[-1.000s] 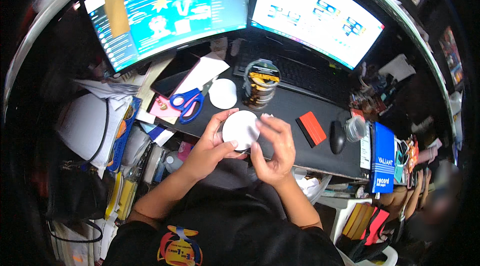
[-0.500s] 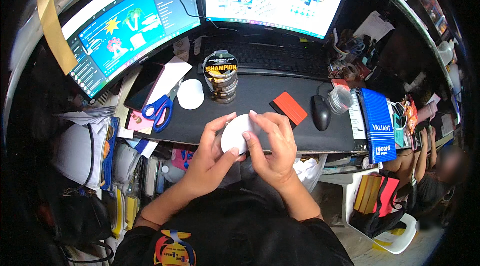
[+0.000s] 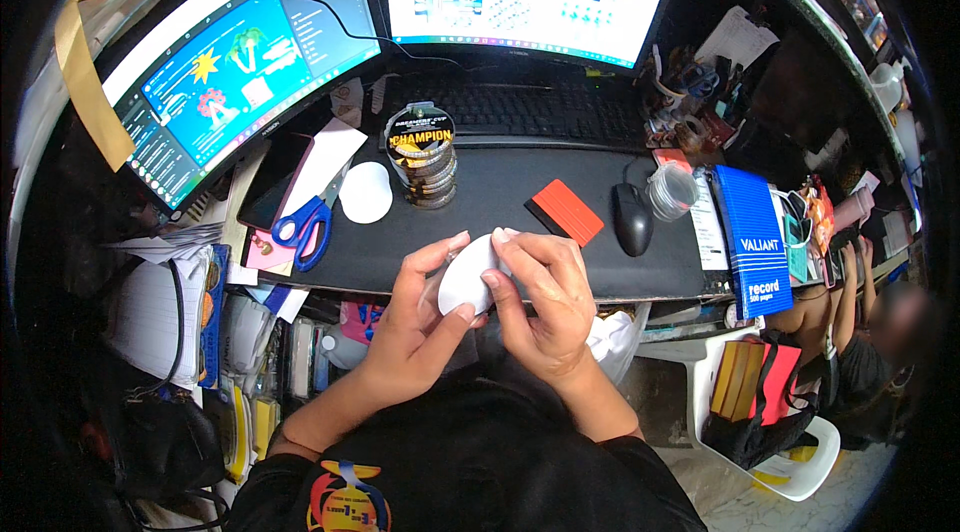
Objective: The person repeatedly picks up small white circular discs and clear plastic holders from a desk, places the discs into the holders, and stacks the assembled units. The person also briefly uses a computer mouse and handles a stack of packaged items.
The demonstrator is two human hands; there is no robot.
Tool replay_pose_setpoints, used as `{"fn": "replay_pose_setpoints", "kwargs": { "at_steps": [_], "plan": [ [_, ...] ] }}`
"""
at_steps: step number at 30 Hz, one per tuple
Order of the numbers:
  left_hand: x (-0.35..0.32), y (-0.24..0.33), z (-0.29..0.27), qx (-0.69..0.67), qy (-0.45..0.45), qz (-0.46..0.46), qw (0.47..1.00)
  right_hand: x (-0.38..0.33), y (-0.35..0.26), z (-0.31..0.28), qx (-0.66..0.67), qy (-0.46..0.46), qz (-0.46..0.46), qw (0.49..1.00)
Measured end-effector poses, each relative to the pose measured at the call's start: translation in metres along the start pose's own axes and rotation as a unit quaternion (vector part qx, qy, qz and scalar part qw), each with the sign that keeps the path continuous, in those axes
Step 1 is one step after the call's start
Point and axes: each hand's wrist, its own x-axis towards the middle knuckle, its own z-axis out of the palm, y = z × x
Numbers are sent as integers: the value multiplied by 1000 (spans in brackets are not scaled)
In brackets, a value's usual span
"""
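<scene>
A white round disc [image 3: 464, 275] is held up at the desk's front edge between my two hands. My left hand [image 3: 413, 317] grips its left side, with the thumb on the lower face. My right hand [image 3: 548, 304] has its fingertips on the upper edge and its thumb on the face. What lies behind the disc is hidden by my fingers. Beyond my hands stands a stack of round medals [image 3: 428, 172] with a black and yellow printed face on top. White round paper pieces [image 3: 366, 194] lie beside it, overlapping.
Blue-handled scissors [image 3: 304, 228] lie at left, near a dark phone [image 3: 277, 179]. A red squeegee card [image 3: 568, 212], a black mouse [image 3: 632, 218] and clear round cases [image 3: 673, 191] sit at right, before a blue record book [image 3: 752, 244]. Another person sits at far right.
The whole view has shifted slightly, so the desk things appear a little further left. Both hands keep hold of the disc, with only small finger shifts.
</scene>
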Motion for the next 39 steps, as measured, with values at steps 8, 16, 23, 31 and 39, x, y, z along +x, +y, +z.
{"fn": "replay_pose_setpoints", "kwargs": {
  "at_steps": [8,16,23,31,39],
  "plan": [
    [3,0,-1,-15,11,3,1000,-6,1,2,-30,30,-8,999],
    [9,-6,-15,-71,24,-67,995,-15,10,4,31,-34,-36,998],
    [18,-13,-25,36,-27,-25,999,-20,10,5,179,-106,154,966],
    [21,-13,-21,164,-6,-11,986,-16,4,10,50,-58,115,990],
    [22,-19,-19,-2,63,-1,998,-23,9,4,398,-16,418,816]
  ]
}}
